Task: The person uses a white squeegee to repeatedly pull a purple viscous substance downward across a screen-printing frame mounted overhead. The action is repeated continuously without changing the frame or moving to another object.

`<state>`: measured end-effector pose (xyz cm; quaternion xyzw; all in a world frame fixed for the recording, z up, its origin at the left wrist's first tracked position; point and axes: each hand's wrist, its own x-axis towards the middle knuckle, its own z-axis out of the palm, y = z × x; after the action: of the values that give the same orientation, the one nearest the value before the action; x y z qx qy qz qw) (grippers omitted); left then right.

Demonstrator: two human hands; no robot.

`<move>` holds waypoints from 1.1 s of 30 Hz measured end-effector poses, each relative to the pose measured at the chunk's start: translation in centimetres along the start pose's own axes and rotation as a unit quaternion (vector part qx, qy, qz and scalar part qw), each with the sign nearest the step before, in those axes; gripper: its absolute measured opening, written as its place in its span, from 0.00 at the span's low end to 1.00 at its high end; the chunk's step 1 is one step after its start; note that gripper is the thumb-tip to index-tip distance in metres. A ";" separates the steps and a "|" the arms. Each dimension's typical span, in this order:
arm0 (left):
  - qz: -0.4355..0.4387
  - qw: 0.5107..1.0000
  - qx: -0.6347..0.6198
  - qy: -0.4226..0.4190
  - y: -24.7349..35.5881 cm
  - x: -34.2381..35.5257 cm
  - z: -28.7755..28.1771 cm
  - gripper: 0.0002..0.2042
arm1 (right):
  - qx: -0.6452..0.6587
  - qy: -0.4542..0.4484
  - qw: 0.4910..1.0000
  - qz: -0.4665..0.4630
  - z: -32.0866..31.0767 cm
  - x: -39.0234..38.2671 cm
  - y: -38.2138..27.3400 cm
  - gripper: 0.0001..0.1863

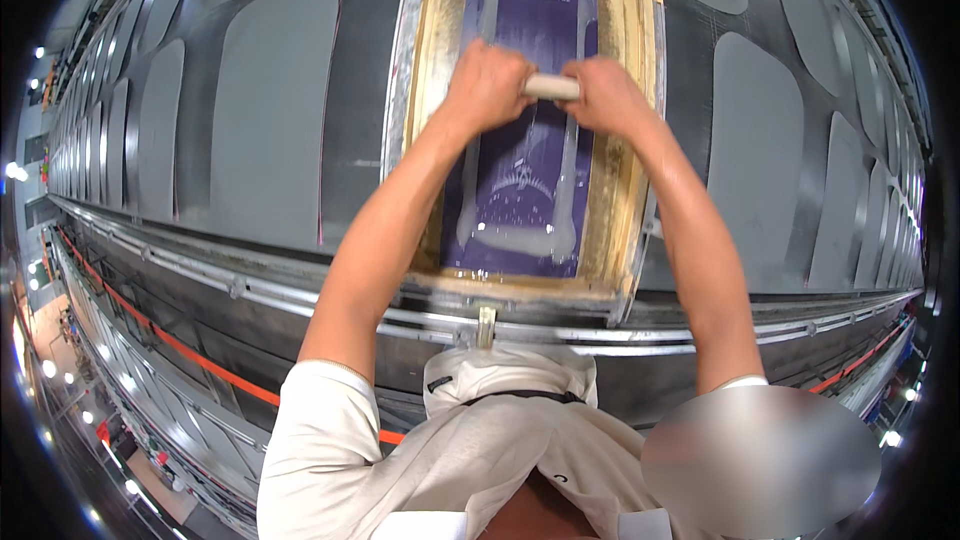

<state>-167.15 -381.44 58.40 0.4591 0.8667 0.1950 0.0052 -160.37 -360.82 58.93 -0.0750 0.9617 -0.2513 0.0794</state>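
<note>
In the head view my left hand (490, 85) and my right hand (600, 92) are closed on the two ends of a pale, bar-like handle (550, 87), held crosswise over the upper middle of a printing screen. The screen's purple stencil (520, 140) has grey, wet-looking streaks down its sides and across its lower part, with a pale emblem and lettering. Its worn, yellowed frame (615, 240) surrounds it. Whatever is under the handle is hidden or too blurred to make out.
A long dark table (350, 140) with rows of grey cut panels (265, 110) runs left and right. A metal rail (540, 332) follows its near edge, with a small clamp (486, 325) below the frame. An orange strip (215, 370) runs further down.
</note>
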 end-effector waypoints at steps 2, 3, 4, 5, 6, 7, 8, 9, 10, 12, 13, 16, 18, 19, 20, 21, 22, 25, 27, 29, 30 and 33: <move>-0.005 1.000 -0.025 -0.009 3.8 -5.5 -0.2 0.07 | 0.004 0.008 0.999 -0.037 2.4 -5.7 -2.4 0.10; -0.021 0.999 -0.028 -0.015 5.6 -8.5 0.1 0.06 | 0.010 -0.002 0.999 -0.038 3.2 -8.5 -4.3 0.11; -0.020 0.999 -0.041 -0.007 7.6 -11.2 -0.5 0.05 | 0.016 -0.011 0.999 -0.040 3.9 -11.1 -6.1 0.11; -0.018 0.999 -0.048 -0.015 9.2 -13.4 -0.7 0.05 | 0.010 -0.009 0.999 -0.036 4.8 -13.8 -7.5 0.12; -0.020 0.999 -0.041 -0.009 10.2 -15.1 -0.7 0.05 | 0.005 -0.008 0.999 -0.034 5.5 -15.6 -8.6 0.14; -0.025 0.999 -0.035 -0.004 11.2 -16.6 -0.6 0.05 | 0.015 -0.020 0.999 -0.037 5.1 -16.5 -9.2 0.15; -0.029 0.999 -0.028 0.001 11.9 -17.5 -0.4 0.05 | 0.025 -0.032 0.998 -0.040 4.7 -17.3 -9.6 0.17; -0.029 0.999 -0.021 0.003 12.0 -17.9 -0.3 0.07 | 0.036 -0.041 0.998 -0.043 4.3 -17.4 -10.0 0.19; -0.030 0.999 -0.014 0.004 12.1 -18.1 -0.3 0.09 | 0.095 -0.031 0.995 0.026 3.1 -17.3 -10.1 0.20; -0.032 0.999 0.003 -0.001 11.9 -18.4 -0.6 0.12 | 0.213 -0.012 0.965 0.155 -0.3 -16.0 -9.0 0.23; -0.032 0.999 0.011 -0.008 12.0 -18.4 -0.8 0.12 | 0.130 0.118 0.968 0.178 -0.2 -15.6 -6.0 0.24; -0.032 0.999 0.021 -0.034 12.2 -18.5 -1.4 0.12 | 0.033 0.348 0.886 0.306 2.3 -15.4 4.0 0.18; -0.030 0.999 0.021 -0.031 12.3 -18.7 -1.2 0.10 | 0.118 0.253 0.870 0.405 4.1 -15.9 7.5 0.18; -0.027 0.999 0.029 -0.011 12.3 -18.7 -0.8 0.08 | 0.124 0.294 0.867 0.383 5.2 -15.9 7.1 0.17; -0.033 0.999 0.030 0.005 12.5 -18.9 -0.6 0.06 | 0.106 0.323 0.874 0.347 5.5 -16.2 6.4 0.16; -0.038 0.999 0.026 0.001 12.6 -18.9 -0.3 0.05 | 0.147 0.291 0.873 0.362 5.6 -16.7 8.0 0.16; -0.051 0.999 0.016 0.002 13.1 -19.3 -0.1 0.05 | 0.150 0.307 0.873 0.348 5.7 -17.2 8.3 0.15; -0.069 0.997 -0.005 0.019 12.7 -19.7 -0.2 0.06 | 0.162 0.320 0.864 0.353 2.8 -16.3 5.5 0.14; -0.063 0.997 -0.027 0.031 13.3 -19.9 -0.6 0.08 | 0.226 0.336 0.845 0.349 0.8 -16.0 2.6 0.13; -0.086 0.996 -0.011 0.016 13.2 -20.3 -1.3 0.09 | 0.224 0.352 0.850 0.322 1.0 -15.9 2.6 0.13; -0.091 0.996 -0.005 0.013 13.4 -19.8 -1.8 0.10 | 0.186 0.366 0.863 0.294 1.7 -15.9 3.7 0.12; -0.120 0.992 0.024 -0.041 13.4 -19.2 -1.9 0.11 | 0.208 0.384 0.863 0.254 4.2 -15.8 3.8 0.12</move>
<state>-145.75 -390.58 61.48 0.3593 0.9190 0.1536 0.0530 -144.54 -356.58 55.23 0.2921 0.8275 -0.4256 -0.2212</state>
